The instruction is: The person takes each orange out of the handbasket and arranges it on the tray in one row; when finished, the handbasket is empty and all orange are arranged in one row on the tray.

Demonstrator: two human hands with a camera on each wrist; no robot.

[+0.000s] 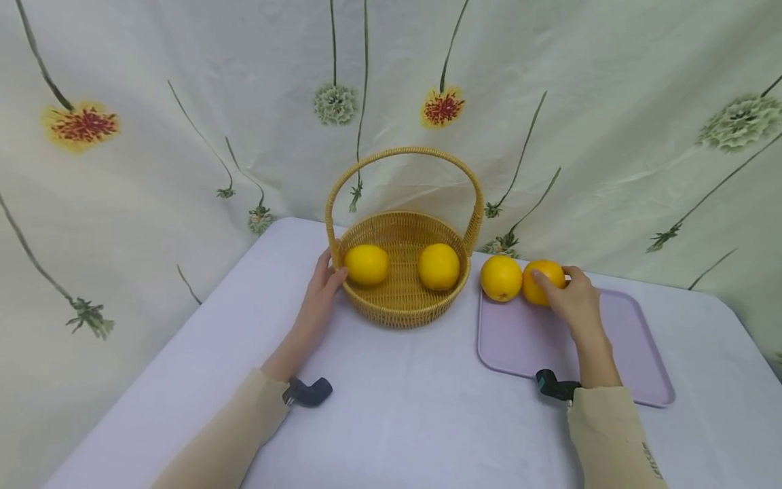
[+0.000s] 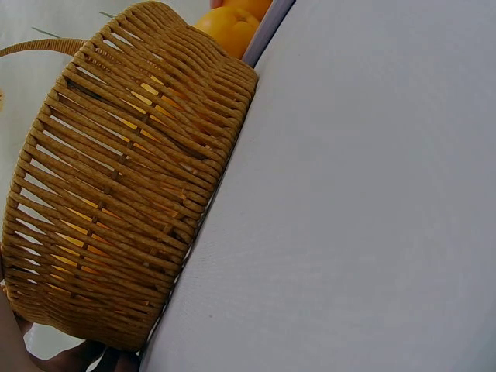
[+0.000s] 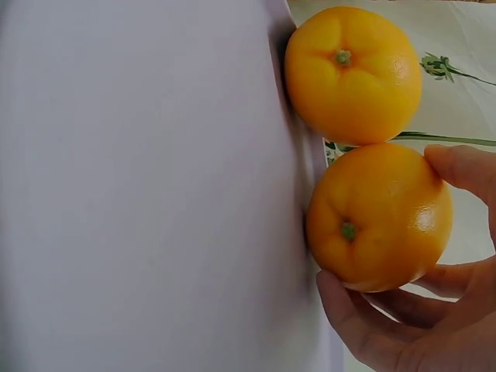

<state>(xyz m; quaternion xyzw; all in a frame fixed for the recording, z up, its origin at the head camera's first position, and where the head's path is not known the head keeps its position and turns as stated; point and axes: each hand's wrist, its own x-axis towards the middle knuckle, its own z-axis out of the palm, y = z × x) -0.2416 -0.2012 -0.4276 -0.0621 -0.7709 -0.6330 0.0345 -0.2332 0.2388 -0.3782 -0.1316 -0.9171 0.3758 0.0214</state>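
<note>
A round wicker basket (image 1: 400,317) with a tall hoop handle stands at the table's far side, holding one orange (image 1: 366,265) at its left and another orange (image 1: 438,267) at its right. My left hand (image 1: 320,288) grips the basket's left side by the handle's foot, thumb at the rim; the left wrist view shows mostly the woven wall (image 2: 132,178). To the right, my right hand (image 1: 577,299) holds an orange (image 3: 380,217) between thumb and fingers, at the far end of a lilac tray (image 1: 519,343). Touching that fruit is another orange (image 3: 353,75) in the tray's corner.
A white cloth covers the table (image 1: 391,407). Close behind the basket and tray hangs a flower-printed curtain (image 1: 256,81). The basket's handle (image 1: 403,151) arches high over its bowl. The tray has a low raised rim (image 1: 656,353).
</note>
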